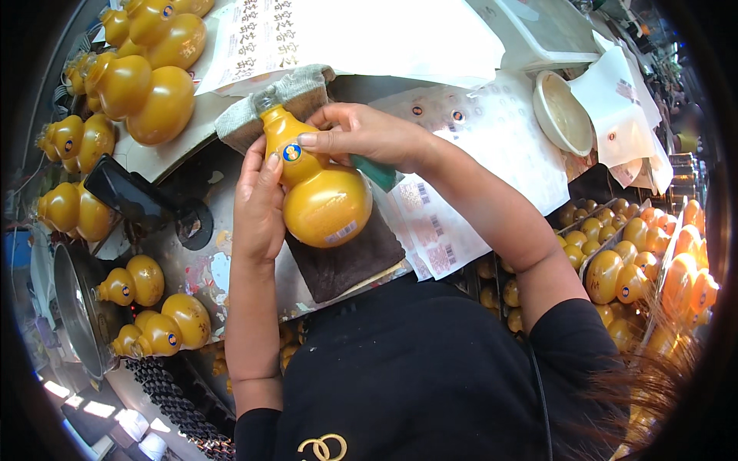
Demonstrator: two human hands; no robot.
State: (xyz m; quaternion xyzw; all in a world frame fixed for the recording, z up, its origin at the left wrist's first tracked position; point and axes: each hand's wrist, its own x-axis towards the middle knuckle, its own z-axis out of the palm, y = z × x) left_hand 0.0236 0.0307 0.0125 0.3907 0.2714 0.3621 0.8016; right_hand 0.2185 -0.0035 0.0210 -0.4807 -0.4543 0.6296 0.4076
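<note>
A yellow gourd-shaped bottle point(327, 209) leans in front of me, its clear neck pointing away and its round base toward me. My left hand point(257, 203) is closed along its left side, thumb near the narrow waist. Across the upper bulb lies my right hand point(365, 137), its thumb at the edge of a round blue sticker point(291, 153) and its fingers behind the neck. A green piece point(378, 172) shows under the right palm; whether it is gripped is hidden. The neck rests by a folded grey cloth point(304, 86), and a dark brown pad point(342, 265) lies under the base.
More yellow gourd bottles point(160, 100) stand at the left, near a phone on a stand point(127, 188) and a metal pan point(73, 307). Sticker sheets point(500, 146) and a pale bowl point(563, 114) are at the right. Trays of gourd bottles point(605, 273) sit lower right.
</note>
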